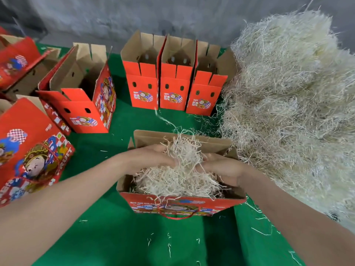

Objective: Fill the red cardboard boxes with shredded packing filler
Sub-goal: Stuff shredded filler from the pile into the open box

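Note:
An open red cardboard box stands right in front of me on the green cloth, with pale shredded filler heaped inside it. Both my hands are in the box's mouth. My left hand holds the filler from the left, its fingertips buried in the strands. My right hand grips the same clump from the right. A tuft of filler sticks up between the hands. A huge heap of loose filler lies to the right.
Three open red boxes stand in a row at the back, beside the heap. Another open box stands to the left, and more red boxes lie at the far left. Stray strands dot the green cloth.

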